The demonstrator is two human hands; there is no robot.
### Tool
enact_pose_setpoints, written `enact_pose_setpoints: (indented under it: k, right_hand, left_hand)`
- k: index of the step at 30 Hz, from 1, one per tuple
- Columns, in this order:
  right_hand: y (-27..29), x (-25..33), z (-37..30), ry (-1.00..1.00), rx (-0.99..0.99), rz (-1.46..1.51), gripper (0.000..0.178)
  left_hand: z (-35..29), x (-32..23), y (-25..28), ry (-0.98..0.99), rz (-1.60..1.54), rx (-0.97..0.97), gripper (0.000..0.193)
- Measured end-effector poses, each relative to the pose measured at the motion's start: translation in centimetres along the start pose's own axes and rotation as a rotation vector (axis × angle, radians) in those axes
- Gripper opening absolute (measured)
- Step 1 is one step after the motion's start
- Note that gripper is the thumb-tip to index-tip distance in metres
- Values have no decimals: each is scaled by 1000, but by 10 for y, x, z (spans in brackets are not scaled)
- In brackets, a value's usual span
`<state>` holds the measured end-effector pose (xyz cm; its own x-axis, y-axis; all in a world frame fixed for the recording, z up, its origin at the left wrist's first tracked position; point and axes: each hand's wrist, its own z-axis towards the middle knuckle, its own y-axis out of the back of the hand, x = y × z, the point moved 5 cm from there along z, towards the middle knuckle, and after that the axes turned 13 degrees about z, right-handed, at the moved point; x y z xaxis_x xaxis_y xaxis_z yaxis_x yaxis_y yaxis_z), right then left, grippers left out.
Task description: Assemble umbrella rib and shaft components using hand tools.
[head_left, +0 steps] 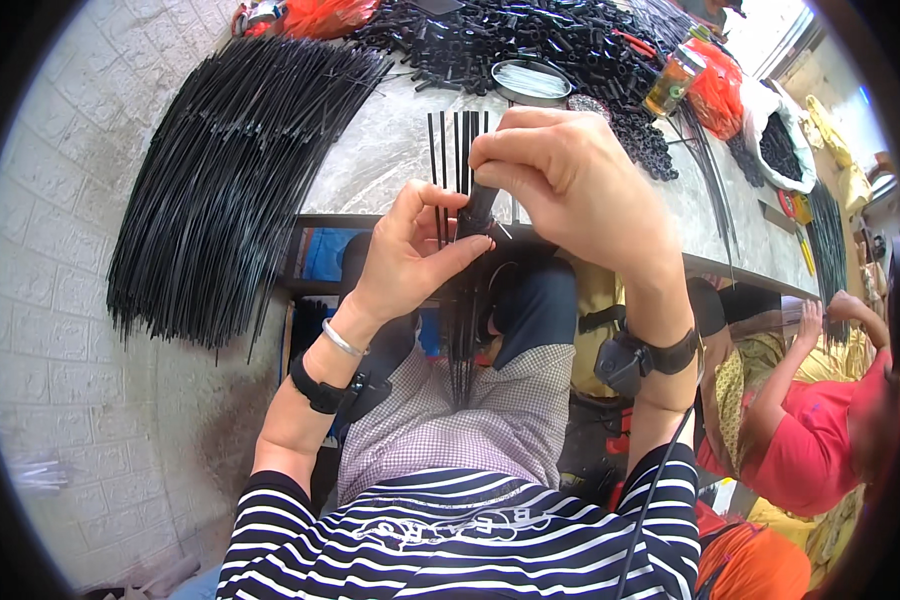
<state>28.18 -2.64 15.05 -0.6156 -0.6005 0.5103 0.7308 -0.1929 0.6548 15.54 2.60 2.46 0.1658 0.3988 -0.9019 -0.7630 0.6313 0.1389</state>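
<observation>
The left hand [410, 248], curled nearly closed, holds thin black rods [460, 150] running past it, while the right hand [570, 175], fingertips pressed together, seems to pinch a dark tube [481, 204] between both hands.

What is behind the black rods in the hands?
Behind the black rods, grey tabletop shows near their upper ends, checked cloth near their lower tips. The left hand covers part between; anything there cannot be seen.

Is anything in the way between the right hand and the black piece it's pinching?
No, nothing that shows: the right hand pinches the black piece directly, finger and thumb on it. The left hand is lower down, at the black rods, not between them.
</observation>
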Motion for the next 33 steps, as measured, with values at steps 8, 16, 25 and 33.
enact_pose_setpoints:
  k: [8,16,25,33]
  right_hand:
    - [1,-6,0,-81,-3,88,8]
    - [3,-6,1,-173,34,61,10]
    - [0,-2,-4,-113,-41,83,12]
    - [-5,11,-13,-41,97,-111,14]
  left_hand:
    - [-1,2,1,24,18,-3,34]
    - [-4,2,-2,63,-39,48,35]
    - [-6,2,-2,16,17,62,32]
    - [-8,-3,-8,23,-131,69,30]
